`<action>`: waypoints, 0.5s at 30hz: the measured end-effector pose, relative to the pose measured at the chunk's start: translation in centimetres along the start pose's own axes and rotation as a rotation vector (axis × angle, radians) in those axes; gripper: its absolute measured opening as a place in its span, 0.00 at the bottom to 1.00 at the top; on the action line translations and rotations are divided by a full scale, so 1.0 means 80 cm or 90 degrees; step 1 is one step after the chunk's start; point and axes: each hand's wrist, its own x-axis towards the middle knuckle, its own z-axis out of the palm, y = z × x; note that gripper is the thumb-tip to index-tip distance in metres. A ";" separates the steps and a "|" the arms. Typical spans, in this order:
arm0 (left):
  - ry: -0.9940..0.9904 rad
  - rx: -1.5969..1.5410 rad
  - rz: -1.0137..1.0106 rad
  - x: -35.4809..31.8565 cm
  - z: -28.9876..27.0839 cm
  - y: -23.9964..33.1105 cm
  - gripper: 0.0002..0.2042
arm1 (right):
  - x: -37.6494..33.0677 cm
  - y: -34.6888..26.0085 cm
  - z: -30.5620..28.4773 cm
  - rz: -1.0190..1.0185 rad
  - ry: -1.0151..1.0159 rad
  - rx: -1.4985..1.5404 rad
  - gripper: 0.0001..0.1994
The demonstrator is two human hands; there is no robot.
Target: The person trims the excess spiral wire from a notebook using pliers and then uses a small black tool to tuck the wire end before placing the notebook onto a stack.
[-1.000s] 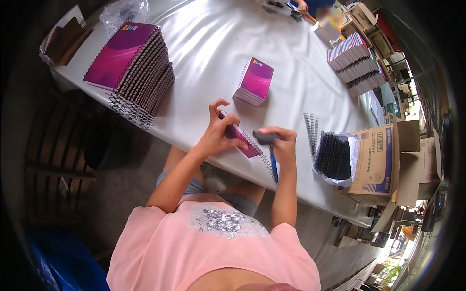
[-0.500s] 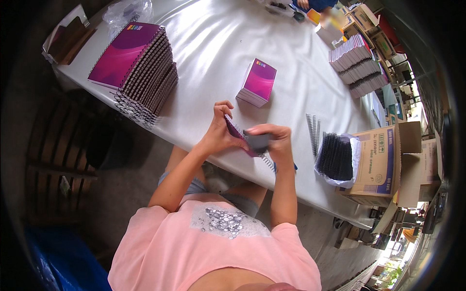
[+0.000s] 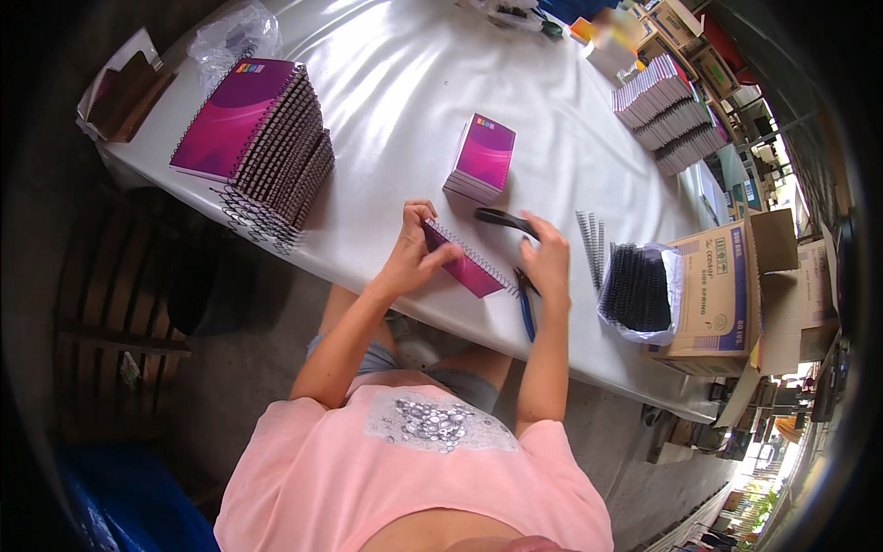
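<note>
My left hand (image 3: 414, 250) is closed on a small purple notebook (image 3: 474, 272), thumb across its cover, just above the near edge of the table. A thin wire coil (image 3: 469, 252) runs along the notebook's upper edge and sticks out past its right end. My right hand (image 3: 550, 262) has its thumb and fingers apart. Its fingertips are at the right end of a black curved tool (image 3: 501, 217) on the table; its exact kind is unclear. Blue-handled pliers (image 3: 527, 308) lie beside my right wrist, partly hidden. Beyond the hands stands a small stack of purple notebooks (image 3: 485, 152).
Spiral-bound purple notebooks (image 3: 230, 120) are stacked high at left, near a clear plastic bag (image 3: 244, 32). Loose wire coils (image 3: 593, 244) lie at right, beside a carton (image 3: 713, 285) and a bag of black coils (image 3: 637, 290). More notebook stacks (image 3: 667, 115) stand at far right.
My right hand has moved the black tool off the notebook's coil, up onto the table, and its fingers have loosened. The pliers are now more exposed. My left hand still holds the notebook.
</note>
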 end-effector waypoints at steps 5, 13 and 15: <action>0.134 -0.260 -0.172 -0.009 -0.017 0.039 0.15 | -0.100 0.002 -0.034 0.152 -0.009 -0.149 0.31; 0.209 0.020 0.088 -0.012 0.006 0.097 0.28 | -0.171 -0.039 0.013 0.141 0.087 -0.057 0.22; 0.209 0.040 0.101 -0.011 0.006 0.101 0.29 | -0.148 -0.097 -0.006 0.088 0.117 0.252 0.20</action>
